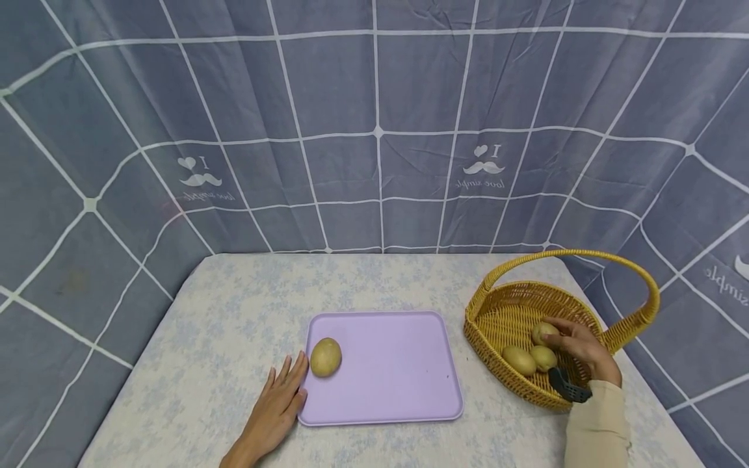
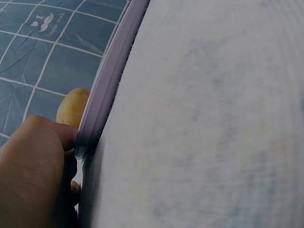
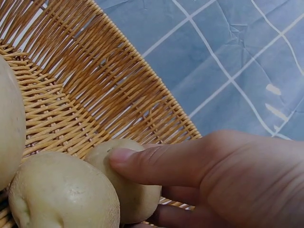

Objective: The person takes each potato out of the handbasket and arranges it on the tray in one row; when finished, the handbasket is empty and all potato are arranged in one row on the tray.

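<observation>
A lilac tray lies on the table with one potato near its left side. Against the tray's left edge rests my left hand, fingers extended; in the left wrist view its thumb touches the rim. Inside the yellow wicker basket on the right, my right hand grips a potato, thumb on top and fingers around its far side. Two more potatoes, one rounder and one longer, lie beside it in the basket.
The basket's tall arched handle rises over the right hand. A dark strap sits at the right wrist. A pale floral cloth covers the table, and a blue-grey checked curtain hangs behind and at both sides.
</observation>
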A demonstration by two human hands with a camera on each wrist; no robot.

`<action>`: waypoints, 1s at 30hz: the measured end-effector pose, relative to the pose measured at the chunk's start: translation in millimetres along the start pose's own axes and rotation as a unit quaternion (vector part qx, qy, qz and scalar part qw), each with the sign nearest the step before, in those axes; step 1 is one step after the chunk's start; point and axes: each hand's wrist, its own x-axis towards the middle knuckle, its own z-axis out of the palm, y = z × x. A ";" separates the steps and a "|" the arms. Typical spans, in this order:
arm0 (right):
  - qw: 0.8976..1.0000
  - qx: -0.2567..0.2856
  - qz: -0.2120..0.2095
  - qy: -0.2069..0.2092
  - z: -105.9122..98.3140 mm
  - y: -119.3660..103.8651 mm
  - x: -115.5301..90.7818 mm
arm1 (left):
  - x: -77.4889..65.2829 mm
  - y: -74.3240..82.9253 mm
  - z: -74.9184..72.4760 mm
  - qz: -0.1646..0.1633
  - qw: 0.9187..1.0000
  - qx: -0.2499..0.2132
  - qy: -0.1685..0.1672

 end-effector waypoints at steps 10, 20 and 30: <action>0.995 -0.074 -0.053 0.041 -7.3 -35.0 -11.2 | -2.1 -0.3 0.6 0.006 1.000 0.000 0.007; 0.962 0.123 -0.240 0.034 -3.8 -102.8 -40.6 | -2.1 -0.9 1.0 0.016 1.000 0.006 0.018; 0.928 0.160 -0.326 -0.082 66.9 -159.2 -17.8 | 0.3 -2.3 0.6 -0.001 1.000 0.002 0.000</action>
